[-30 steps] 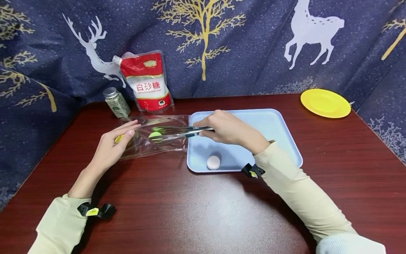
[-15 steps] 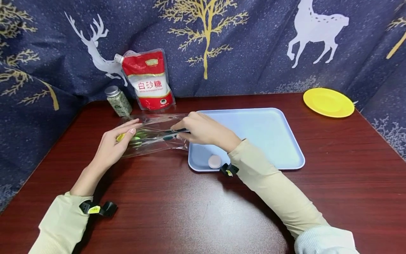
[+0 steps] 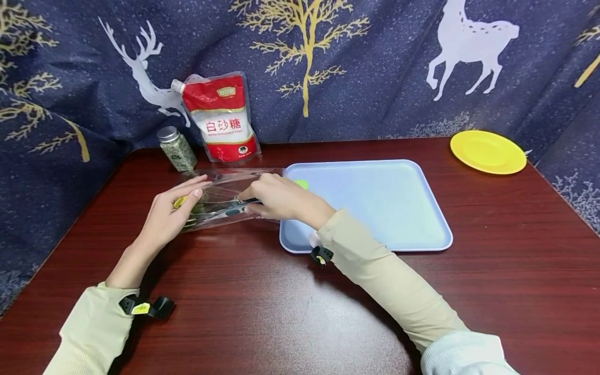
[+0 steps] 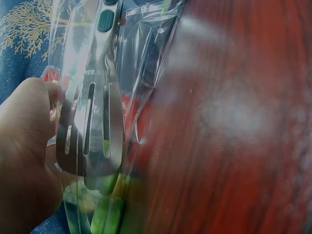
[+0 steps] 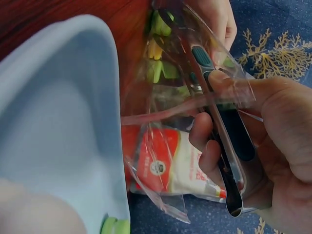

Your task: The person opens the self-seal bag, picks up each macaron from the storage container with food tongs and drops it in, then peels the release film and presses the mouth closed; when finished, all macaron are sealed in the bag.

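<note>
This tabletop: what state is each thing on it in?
Clear bag: mouth open, held by left hand
Tongs: partly inside the bag, gripped by right hand
Tray: flat, bearing green piece, white piece
Jar: standing, lid on
Sugar pouch: standing, cap on
Yellow plate: right way up

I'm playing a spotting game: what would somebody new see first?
Probably the yellow plate at the back right of the table. Next, the red-and-white sugar pouch before the dark blue cloth, back left. Then metal tongs in the right hand, reaching into a clear bag.
</note>
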### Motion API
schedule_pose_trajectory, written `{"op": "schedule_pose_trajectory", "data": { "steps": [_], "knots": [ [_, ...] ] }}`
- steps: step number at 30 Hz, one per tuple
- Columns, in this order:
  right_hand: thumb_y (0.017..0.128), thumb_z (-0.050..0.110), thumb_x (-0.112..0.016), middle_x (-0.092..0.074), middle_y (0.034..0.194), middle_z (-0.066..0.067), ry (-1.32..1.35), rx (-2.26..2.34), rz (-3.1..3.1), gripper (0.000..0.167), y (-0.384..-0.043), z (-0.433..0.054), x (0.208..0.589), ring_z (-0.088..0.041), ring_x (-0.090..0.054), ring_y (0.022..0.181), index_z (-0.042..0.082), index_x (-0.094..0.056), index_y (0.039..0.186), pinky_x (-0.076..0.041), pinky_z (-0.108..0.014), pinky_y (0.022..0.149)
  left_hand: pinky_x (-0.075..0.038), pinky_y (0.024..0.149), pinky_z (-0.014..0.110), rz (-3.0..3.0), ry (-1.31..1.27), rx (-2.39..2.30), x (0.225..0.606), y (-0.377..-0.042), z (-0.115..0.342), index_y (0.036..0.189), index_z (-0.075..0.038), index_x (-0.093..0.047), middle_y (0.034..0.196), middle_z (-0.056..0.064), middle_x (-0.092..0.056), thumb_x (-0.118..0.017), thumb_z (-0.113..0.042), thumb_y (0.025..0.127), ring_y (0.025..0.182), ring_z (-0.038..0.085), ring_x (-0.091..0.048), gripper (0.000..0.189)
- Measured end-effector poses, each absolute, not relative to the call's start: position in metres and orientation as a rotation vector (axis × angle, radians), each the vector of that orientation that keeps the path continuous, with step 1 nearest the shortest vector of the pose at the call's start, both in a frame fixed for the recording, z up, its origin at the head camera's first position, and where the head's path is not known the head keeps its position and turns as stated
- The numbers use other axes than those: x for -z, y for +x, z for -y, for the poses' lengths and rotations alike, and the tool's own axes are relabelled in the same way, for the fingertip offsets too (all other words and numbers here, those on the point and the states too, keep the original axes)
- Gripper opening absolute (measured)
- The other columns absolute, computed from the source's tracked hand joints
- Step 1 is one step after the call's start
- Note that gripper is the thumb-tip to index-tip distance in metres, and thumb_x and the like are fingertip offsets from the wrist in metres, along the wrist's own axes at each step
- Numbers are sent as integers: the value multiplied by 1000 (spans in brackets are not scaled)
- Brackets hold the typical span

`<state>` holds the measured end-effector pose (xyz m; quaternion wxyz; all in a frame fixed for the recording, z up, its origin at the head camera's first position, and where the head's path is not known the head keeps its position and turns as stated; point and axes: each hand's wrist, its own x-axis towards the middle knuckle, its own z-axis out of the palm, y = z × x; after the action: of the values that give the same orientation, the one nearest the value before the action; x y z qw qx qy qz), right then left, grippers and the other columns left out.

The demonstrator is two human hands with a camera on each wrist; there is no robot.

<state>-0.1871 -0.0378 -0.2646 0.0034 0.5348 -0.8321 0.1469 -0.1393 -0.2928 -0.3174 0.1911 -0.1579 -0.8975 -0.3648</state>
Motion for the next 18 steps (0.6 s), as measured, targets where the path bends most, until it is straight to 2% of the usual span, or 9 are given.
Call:
{"op": "schedule_pose_trajectory", "data": {
  "steps": [13,18],
  "knots": [
    [89,16,-60,-62,73,6,1703,-432,2642,17,-184,45,268,-9,-53,65,19,-70,102,-44,-26,60,-31,95,16,2513,-438,1038,317,-139,292,116,-11,-67,126,5,-57,-54,-15,95,121,14,-48,25],
    [88,19,-62,-66,83,7,1696,-462,2662,20,-183,44,271,-8,-57,69,18,-70,107,-46,-27,64,-31,95,15,2534,-438,1045,317,-138,292,116,-12,-67,128,2,-57,-54,-16,95,120,11,-47,25]
  ]
}}
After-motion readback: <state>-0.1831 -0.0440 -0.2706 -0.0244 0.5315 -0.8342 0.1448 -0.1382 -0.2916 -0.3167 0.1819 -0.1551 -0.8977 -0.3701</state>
